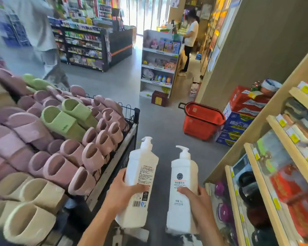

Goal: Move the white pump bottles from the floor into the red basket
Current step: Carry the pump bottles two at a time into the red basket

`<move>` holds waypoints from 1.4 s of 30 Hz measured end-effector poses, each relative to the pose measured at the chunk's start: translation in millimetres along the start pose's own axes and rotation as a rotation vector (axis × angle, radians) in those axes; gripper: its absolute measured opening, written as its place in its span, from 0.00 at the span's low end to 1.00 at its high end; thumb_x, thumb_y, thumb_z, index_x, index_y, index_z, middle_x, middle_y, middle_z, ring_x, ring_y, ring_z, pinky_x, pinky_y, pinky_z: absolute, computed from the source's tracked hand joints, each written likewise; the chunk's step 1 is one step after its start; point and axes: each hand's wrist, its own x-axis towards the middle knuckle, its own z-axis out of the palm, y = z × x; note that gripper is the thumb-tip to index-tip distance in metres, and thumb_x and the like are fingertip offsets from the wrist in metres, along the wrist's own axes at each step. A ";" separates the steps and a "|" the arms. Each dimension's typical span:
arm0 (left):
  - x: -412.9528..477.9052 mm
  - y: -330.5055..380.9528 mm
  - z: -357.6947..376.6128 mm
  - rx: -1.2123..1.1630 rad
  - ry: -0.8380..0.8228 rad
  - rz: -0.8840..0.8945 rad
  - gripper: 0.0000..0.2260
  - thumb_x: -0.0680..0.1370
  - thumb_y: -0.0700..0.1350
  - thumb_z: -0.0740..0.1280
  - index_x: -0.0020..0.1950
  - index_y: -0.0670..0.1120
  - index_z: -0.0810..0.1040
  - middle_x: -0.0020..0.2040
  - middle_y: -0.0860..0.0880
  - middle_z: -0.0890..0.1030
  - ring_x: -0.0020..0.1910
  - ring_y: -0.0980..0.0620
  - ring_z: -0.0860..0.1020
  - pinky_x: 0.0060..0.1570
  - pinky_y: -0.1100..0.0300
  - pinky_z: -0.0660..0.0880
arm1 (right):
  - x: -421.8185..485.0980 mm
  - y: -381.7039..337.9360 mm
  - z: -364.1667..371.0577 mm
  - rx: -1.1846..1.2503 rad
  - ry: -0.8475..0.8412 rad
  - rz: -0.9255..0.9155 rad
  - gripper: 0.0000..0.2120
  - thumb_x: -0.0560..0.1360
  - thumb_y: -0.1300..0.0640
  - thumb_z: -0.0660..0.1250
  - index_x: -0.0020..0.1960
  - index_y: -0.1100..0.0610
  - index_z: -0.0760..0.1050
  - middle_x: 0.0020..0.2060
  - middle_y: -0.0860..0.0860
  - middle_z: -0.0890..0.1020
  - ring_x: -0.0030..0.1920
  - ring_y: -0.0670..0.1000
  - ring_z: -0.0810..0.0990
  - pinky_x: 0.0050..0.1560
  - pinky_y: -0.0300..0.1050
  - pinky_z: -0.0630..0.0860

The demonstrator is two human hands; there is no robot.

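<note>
I hold two white pump bottles upright in front of me above the grey floor. My left hand (122, 190) grips the left bottle (140, 176), whose back label with a barcode faces me. My right hand (196, 201) grips the right bottle (182, 178), front label toward me. The red basket (202, 120) stands on the floor ahead and to the right, its black handle folded down on the rim, beside stacked boxes. I see nothing inside it from here. Another white pump bottle (119, 234) lies blurred on the floor under my hands.
A wire bin of pink, green and beige slippers (64, 139) fills the left. Wooden shelves (267, 174) of goods line the right. Stacked drink cartons (242, 118) sit behind the basket. A white display rack (158, 66), one person at a counter, another walking at far left.
</note>
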 end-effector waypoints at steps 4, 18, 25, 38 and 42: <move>-10.0 16.3 -14.3 -0.016 0.117 0.022 0.36 0.59 0.55 0.82 0.63 0.58 0.69 0.53 0.55 0.83 0.48 0.53 0.83 0.49 0.51 0.82 | 17.4 -22.8 5.7 0.009 -0.067 -0.067 0.20 0.71 0.59 0.78 0.60 0.57 0.76 0.47 0.54 0.86 0.44 0.57 0.86 0.38 0.48 0.78; -97.8 21.7 -23.7 -0.255 0.682 -0.076 0.35 0.57 0.55 0.82 0.59 0.63 0.70 0.54 0.54 0.83 0.47 0.52 0.85 0.48 0.49 0.82 | 34.0 -76.2 57.9 -0.148 -0.617 -0.198 0.22 0.69 0.58 0.80 0.60 0.55 0.75 0.48 0.55 0.87 0.42 0.57 0.88 0.42 0.53 0.83; -182.4 -7.0 -28.7 -0.327 0.977 -0.149 0.29 0.64 0.45 0.83 0.60 0.57 0.73 0.52 0.55 0.84 0.47 0.53 0.85 0.50 0.45 0.82 | -13.8 -67.1 100.4 -0.230 -0.884 -0.220 0.17 0.71 0.61 0.78 0.55 0.54 0.75 0.47 0.55 0.87 0.44 0.59 0.87 0.42 0.55 0.83; -361.1 -77.7 -51.3 -0.483 1.390 -0.194 0.32 0.61 0.46 0.85 0.60 0.54 0.75 0.52 0.53 0.85 0.46 0.54 0.85 0.49 0.47 0.82 | -170.6 -3.3 165.4 -0.400 -1.254 -0.240 0.20 0.72 0.59 0.78 0.61 0.57 0.76 0.49 0.55 0.87 0.44 0.59 0.88 0.47 0.61 0.84; -414.7 -96.2 -52.2 -0.538 1.517 -0.209 0.32 0.58 0.48 0.85 0.58 0.54 0.76 0.50 0.55 0.86 0.46 0.53 0.85 0.50 0.45 0.82 | -220.1 14.3 179.5 -0.449 -1.366 -0.259 0.15 0.72 0.62 0.77 0.56 0.56 0.77 0.43 0.53 0.88 0.41 0.58 0.88 0.43 0.58 0.85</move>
